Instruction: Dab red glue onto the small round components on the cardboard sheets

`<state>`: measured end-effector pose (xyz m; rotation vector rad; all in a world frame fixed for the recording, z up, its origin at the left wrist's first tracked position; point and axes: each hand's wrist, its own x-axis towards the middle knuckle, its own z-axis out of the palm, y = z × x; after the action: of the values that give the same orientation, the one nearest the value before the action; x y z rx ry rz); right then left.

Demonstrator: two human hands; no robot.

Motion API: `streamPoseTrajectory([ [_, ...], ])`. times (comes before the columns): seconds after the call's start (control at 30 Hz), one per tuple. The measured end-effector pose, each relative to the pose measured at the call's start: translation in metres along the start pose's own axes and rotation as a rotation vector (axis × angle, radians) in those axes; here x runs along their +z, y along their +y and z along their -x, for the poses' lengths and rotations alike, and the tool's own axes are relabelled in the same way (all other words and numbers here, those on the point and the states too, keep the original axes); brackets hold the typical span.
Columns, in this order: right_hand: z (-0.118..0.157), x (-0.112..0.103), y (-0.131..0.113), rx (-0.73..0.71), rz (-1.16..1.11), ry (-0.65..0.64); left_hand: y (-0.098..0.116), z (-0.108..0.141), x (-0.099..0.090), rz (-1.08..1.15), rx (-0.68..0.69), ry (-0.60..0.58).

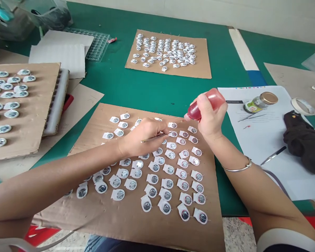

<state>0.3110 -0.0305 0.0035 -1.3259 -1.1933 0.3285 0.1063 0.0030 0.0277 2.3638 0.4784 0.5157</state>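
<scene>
My right hand is closed around a small squeeze bottle of red liquid, tilted with its nozzle pointing down and left over the cardboard sheet. Pinched in my left hand is a slim metal tool that looks like tweezers. Both hands are above the sheet's far half. Rows of small round silver parts on white tabs cover the sheet. Several in the right columns show red around their rings, such as this part. My left hand and forearm hide some parts.
A second cardboard with similar parts lies at the back, and another raised cardboard at left. Right of the sheet are white papers, a glass jar, a tape roll, a pen-shaped knife and dark cloth.
</scene>
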Motion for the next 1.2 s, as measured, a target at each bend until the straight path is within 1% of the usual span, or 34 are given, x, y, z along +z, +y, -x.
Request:
streamPoseTrajectory([
  [0.1, 0.005, 0.002, 0.002, -0.027, 0.049, -0.034, 0.001, 0.001, 0.007, -0.019, 0.081, -0.061],
  [0.27, 0.007, 0.003, 0.004, -0.042, 0.059, -0.064, 0.001, -0.001, 0.011, -0.056, 0.102, -0.056],
  [0.4, 0.008, 0.002, -0.002, -0.069, 0.114, -0.07, 0.002, 0.0, 0.012, -0.114, 0.166, -0.107],
  [0.47, 0.01, 0.002, -0.006, -0.079, 0.152, -0.068, 0.004, 0.0, 0.015, -0.207, 0.225, -0.117],
  [0.57, 0.012, 0.005, -0.012, -0.086, 0.181, -0.088, 0.01, 0.002, 0.023, -0.437, 0.355, -0.117],
  [0.63, 0.014, 0.006, -0.015, -0.095, 0.19, -0.118, 0.013, 0.004, 0.029, -0.58, 0.432, -0.105],
  [0.7, 0.015, 0.008, -0.017, -0.088, 0.189, -0.155, 0.015, 0.006, 0.034, -0.663, 0.474, -0.073],
  [0.83, 0.017, 0.008, -0.021, -0.07, 0.182, -0.205, 0.015, 0.01, 0.04, -0.706, 0.521, -0.031],
  [1.03, 0.017, 0.008, -0.026, -0.041, 0.212, -0.225, 0.015, 0.012, 0.04, -0.719, 0.531, -0.015],
  [1.2, 0.017, 0.008, -0.027, 0.01, 0.206, -0.276, 0.015, 0.011, 0.04, -0.712, 0.529, -0.01],
])
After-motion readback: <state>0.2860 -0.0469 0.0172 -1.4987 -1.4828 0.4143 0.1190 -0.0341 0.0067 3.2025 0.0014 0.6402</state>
